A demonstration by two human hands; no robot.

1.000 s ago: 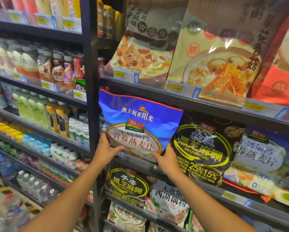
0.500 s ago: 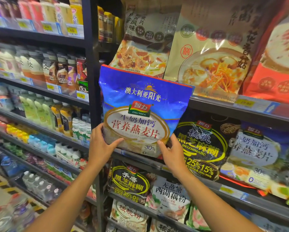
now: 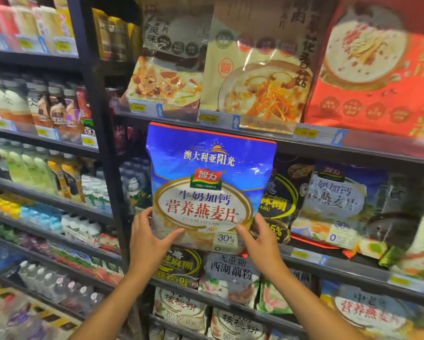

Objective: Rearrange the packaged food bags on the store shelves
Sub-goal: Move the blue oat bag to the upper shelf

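Fingers curl behind the lower corners of the blue oat bag (image 3: 211,182), thumbs pressed on its front; left hand (image 3: 147,239) and right hand (image 3: 260,244) hold it upright before the shelf (image 3: 353,268), partly covering a black bag (image 3: 281,200).

I am holding the blue bag (image 3: 211,185) upright, front facing me, left hand (image 3: 146,241) and right hand (image 3: 263,244) gripping its lower corners. Its red-edged top is overlapping the shelf edge (image 3: 304,144) above; it is covering part of a black bag (image 3: 281,200).
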